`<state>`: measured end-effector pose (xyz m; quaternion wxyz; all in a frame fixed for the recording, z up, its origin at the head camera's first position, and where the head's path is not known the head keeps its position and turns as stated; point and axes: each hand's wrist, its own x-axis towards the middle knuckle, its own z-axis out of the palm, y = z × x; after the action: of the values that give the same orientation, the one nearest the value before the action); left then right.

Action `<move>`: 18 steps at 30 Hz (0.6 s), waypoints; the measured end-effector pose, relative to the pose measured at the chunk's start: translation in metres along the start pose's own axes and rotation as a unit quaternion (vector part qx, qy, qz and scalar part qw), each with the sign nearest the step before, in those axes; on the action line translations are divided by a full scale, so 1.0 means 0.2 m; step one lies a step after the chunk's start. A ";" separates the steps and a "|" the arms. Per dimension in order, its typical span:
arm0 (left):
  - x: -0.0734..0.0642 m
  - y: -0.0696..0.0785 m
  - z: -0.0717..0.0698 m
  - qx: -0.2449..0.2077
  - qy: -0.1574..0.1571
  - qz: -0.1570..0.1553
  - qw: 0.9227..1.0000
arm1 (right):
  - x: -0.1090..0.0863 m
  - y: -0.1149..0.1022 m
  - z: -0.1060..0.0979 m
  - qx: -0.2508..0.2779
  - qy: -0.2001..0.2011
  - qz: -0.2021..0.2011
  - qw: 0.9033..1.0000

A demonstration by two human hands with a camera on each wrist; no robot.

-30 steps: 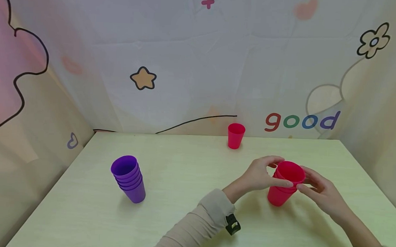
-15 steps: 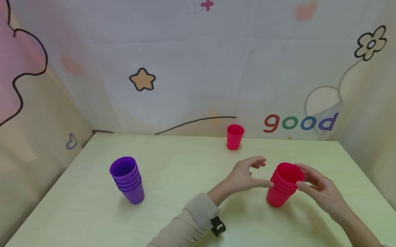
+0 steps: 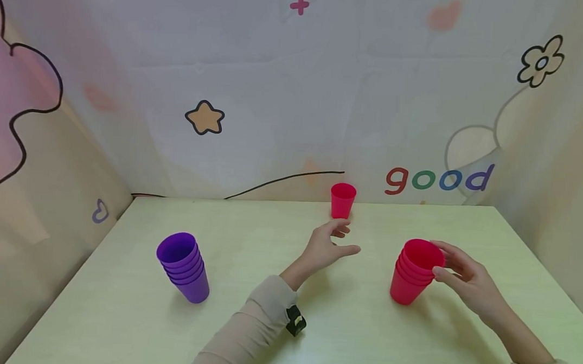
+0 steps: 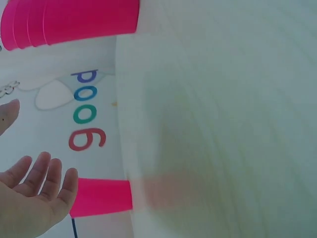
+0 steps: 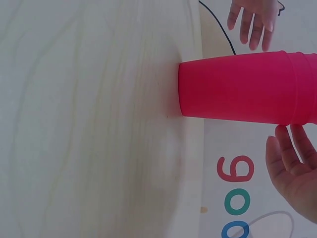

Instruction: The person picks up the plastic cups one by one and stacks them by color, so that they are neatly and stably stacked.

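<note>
A stack of nested red cups (image 3: 408, 284) stands upright on the right side of the table. My right hand (image 3: 470, 285) is at its right side, thumb and fingertips touching near the upper rims; in the right wrist view, the fingertips (image 5: 285, 133) meet the side of the stack (image 5: 233, 89). My left hand (image 3: 322, 247) holds nothing and is spread over the table left of the stack, thumb apart from the fingers. Just beyond its fingertips a single red cup (image 3: 343, 201) stands upright near the back edge. The left wrist view shows this cup (image 4: 105, 197) partly behind the fingers.
A stack of nested purple cups (image 3: 192, 283) stands on the left of the pale wooden table (image 3: 133, 327). A printed cloth (image 3: 275, 110) with a star, a flower and the word "good" hangs behind the table's back edge.
My left hand has let go of the red stack and moved left and away toward the single red cup. My right hand has stayed at the stack, which has not moved.
</note>
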<state>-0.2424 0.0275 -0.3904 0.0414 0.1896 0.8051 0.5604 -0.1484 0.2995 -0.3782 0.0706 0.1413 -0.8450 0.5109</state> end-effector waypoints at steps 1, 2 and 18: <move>0.01 -0.01 -0.01 -0.001 0.010 0.003 1.000 | 0.00 0.00 0.00 -0.001 0.002 0.000 1.000; 0.02 -0.02 -0.02 0.001 0.020 0.004 1.000 | 0.00 0.00 0.00 -0.003 0.003 0.000 1.000; 0.26 -0.11 -0.12 0.119 0.096 -0.017 0.988 | -0.01 -0.02 0.00 -0.006 0.001 0.002 1.000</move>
<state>-0.3020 0.0180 -0.3949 -0.0495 0.1246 0.8694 0.4755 -0.1462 0.2978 -0.3758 0.0708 0.1387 -0.8482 0.5063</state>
